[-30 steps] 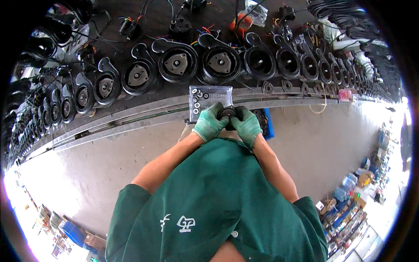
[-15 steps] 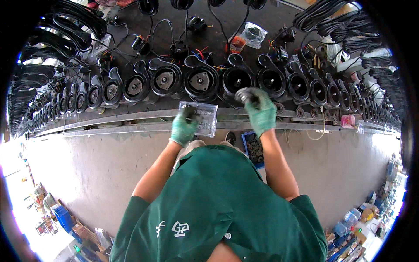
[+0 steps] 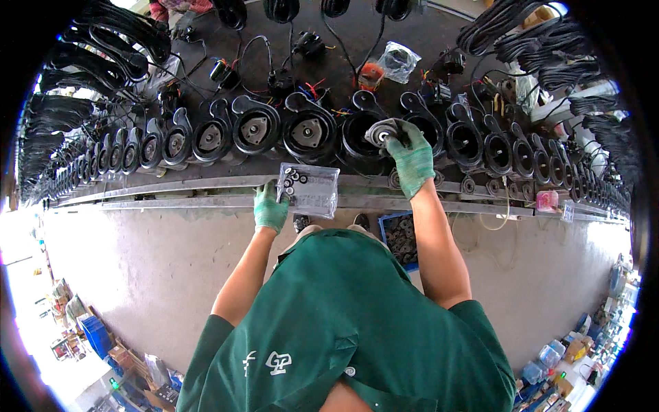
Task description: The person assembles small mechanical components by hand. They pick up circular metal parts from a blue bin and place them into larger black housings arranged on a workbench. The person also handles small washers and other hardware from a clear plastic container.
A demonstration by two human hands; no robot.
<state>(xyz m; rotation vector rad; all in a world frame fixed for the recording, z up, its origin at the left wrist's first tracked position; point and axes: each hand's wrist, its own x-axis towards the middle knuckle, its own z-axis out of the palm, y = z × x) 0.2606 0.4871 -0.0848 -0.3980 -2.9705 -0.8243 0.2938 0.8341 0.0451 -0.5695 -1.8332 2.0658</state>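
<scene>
My right hand (image 3: 412, 162), in a green knit glove, grips a grey metal motor end cover (image 3: 382, 133) with a round centre. It is tilted over the mouth of a black round motor housing (image 3: 358, 143). At the bench's front edge, my gloved left hand (image 3: 271, 207) has its fingers apart beside a clear plastic bag (image 3: 319, 192), the thumb at the bag's left edge. Several small black rings (image 3: 294, 180) lie on the bag. Left of the housing, another housing (image 3: 310, 134) has a metal cover seated inside; the housing (image 3: 464, 143) right of my right hand shows a bare shaft.
Similar housings run along the bench both ways. Wired motor parts (image 3: 280, 84) and a crumpled clear bag (image 3: 398, 62) lie behind them; black cable coils (image 3: 117, 41) crowd the sides. Metal rails (image 3: 226, 184) edge the bench. A blue crate (image 3: 398, 240) of dark parts stands below.
My right hand has brought the end cover left, over the open housing. My left hand has drawn back leftward off the bag, uncovering the small black rings.
</scene>
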